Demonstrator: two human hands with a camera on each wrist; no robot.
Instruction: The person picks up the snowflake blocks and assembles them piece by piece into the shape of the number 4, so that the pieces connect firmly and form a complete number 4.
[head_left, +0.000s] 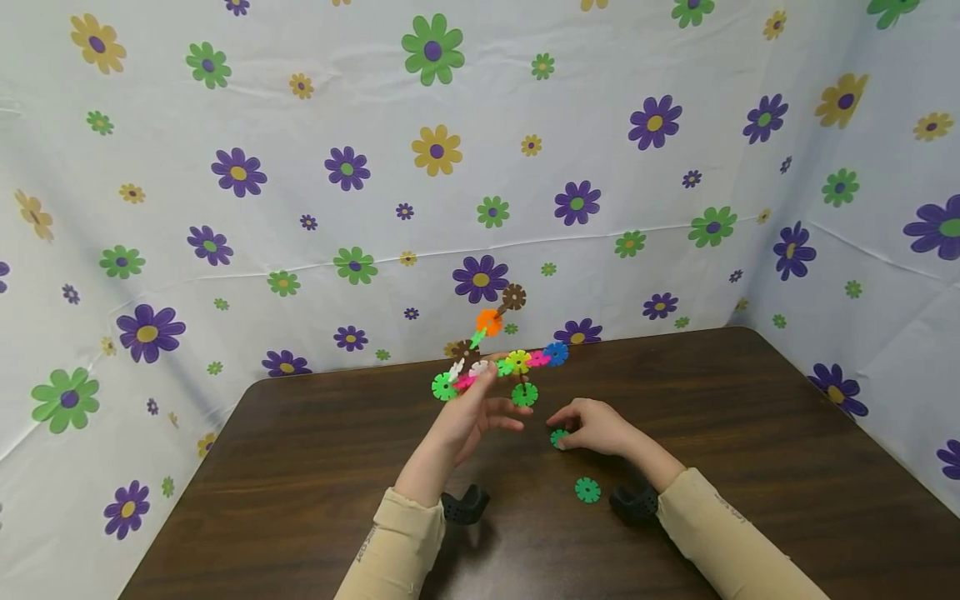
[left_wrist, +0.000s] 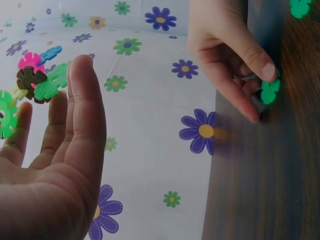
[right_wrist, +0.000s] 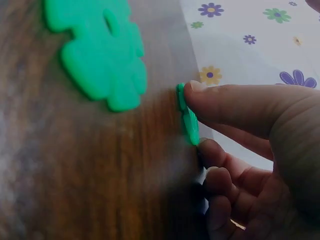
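My left hand holds up a branching chain of linked notched plastic discs above the table. The thumb lies against the chain near a white disc. A yellow disc, a blue disc, an orange disc and a dark brown disc are part of it, with pink and green ones between. To its right, low over the tabletop, my right hand pinches a single green notched disc between thumb and fingers. In the right wrist view this disc appears edge-on.
Another green disc lies flat on the dark wooden table, nearer me than the right hand. Black wrist devices show at both sleeves. A white cloth with printed flowers hangs behind the table and along its sides.
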